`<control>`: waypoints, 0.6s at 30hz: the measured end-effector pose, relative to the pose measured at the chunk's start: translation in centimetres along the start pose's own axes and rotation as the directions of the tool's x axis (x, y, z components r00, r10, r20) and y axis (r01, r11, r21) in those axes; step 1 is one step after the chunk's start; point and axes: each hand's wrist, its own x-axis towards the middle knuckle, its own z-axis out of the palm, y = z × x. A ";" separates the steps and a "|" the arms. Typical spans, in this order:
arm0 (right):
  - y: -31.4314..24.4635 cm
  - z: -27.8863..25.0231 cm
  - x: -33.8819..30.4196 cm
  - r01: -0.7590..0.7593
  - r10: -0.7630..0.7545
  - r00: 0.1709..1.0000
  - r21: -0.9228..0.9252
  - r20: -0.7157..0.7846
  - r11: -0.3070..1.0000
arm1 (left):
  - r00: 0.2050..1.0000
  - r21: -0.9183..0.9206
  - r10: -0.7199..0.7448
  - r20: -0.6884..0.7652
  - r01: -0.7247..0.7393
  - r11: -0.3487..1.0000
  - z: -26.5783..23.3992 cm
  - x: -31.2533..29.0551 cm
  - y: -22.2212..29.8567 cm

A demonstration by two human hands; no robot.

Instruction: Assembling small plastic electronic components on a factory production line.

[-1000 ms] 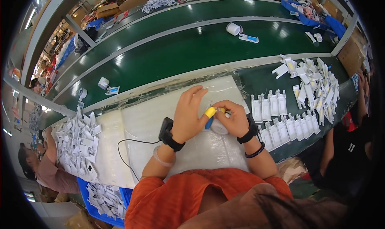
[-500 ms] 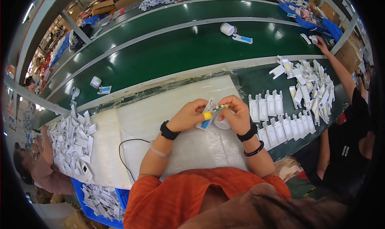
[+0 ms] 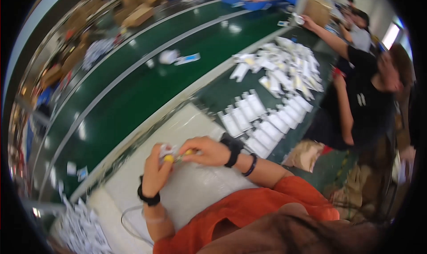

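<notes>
Hands, left hand (image 3: 156, 170) and right hand (image 3: 205, 151), pinch small yellow piece (image 3: 169, 158) between them.

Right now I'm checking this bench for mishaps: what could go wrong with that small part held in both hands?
The small yellow-and-white part is pinched between the left hand and right hand above the pale mat; it might slip. The right forearm lies close to the rows of white packets and could scatter them.

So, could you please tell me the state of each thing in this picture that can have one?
left hand: closed around a small white and yellow part
right hand: pinching a thin tool at that part
white packets: lying in rows on the table
green conveyor belt: carrying two small items; motion unclear
</notes>
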 end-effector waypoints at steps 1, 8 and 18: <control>-0.4 0.1 0.0 -0.002 0.002 1.000 -0.031 -0.005 1.000 | 0.996 0.111 0.081 -0.040 -0.076 0.991 0.1 -0.3 0.4; 0.4 1.2 -0.1 0.248 -0.410 0.877 -0.493 -0.253 0.834 | 0.994 0.024 0.062 -0.093 -0.060 0.998 1.6 -0.5 2.1; 0.2 0.9 -0.1 0.217 -0.493 0.785 -0.579 -0.375 0.786 | 0.972 -0.552 -0.233 -0.028 0.180 0.814 3.4 1.4 -0.9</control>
